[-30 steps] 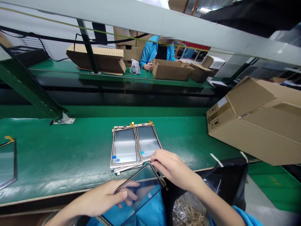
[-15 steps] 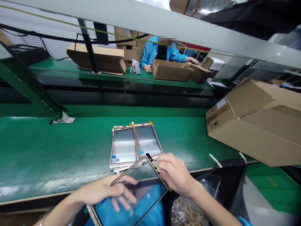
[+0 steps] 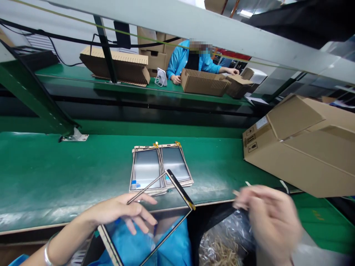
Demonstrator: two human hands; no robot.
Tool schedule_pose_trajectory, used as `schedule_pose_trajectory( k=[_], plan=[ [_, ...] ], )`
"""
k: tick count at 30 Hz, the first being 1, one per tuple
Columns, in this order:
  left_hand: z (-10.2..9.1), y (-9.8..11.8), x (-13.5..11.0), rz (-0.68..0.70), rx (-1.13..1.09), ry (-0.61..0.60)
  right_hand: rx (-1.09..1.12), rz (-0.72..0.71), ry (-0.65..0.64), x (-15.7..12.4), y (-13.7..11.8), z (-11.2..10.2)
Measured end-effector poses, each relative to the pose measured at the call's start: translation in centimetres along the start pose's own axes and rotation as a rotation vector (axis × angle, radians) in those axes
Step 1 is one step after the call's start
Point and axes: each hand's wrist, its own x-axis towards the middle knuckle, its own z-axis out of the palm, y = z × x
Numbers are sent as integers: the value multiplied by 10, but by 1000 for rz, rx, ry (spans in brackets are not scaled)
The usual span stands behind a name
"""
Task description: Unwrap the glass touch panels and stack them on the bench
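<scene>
A clear touch panel (image 3: pixel 169 221) with a dark border is held tilted above my lap. My left hand (image 3: pixel 130 214) grips it at its left edge, fingers spread beneath the clear glass. Its upper right border is bare black, while the lower left border still carries a beige strip. To the right of the panel, my right hand (image 3: pixel 270 221) is blurred and pinched, with the end of a small beige strip (image 3: pixel 236 193) showing at its fingertips. Two stacks of similar panels, a left stack (image 3: pixel 146 168) and a right stack (image 3: pixel 174 164), lie on the green bench.
A black bag lined with clear plastic holds many beige strips (image 3: pixel 222 251) below the bench edge. A big cardboard box (image 3: pixel 299 144) stands at the right. Across the bench a person in blue (image 3: pixel 179 59) handles slotted cardboard (image 3: pixel 205 82). A green post (image 3: pixel 36 92) rises at left.
My right hand has moved from the panel's upper right edge out to the right, over the bag side. The beige strip along that edge has come off, leaving it black.
</scene>
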Motion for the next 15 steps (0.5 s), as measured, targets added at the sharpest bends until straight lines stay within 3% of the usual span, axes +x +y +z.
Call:
schedule_pose_trajectory(
  k=[4, 6, 10, 15],
  plan=[
    [21, 8, 0, -78, 267, 76, -270, -139, -649, 23, 10, 41],
    [30, 13, -1, -100, 378, 104, -304, -184, -834, 32, 8, 55],
    [36, 22, -5, -109, 498, 114, -391, -180, -1015, 39, 1, 62],
    [35, 21, -8, -52, 577, 106, -488, -323, -1028, 39, 3, 66]
  ],
)
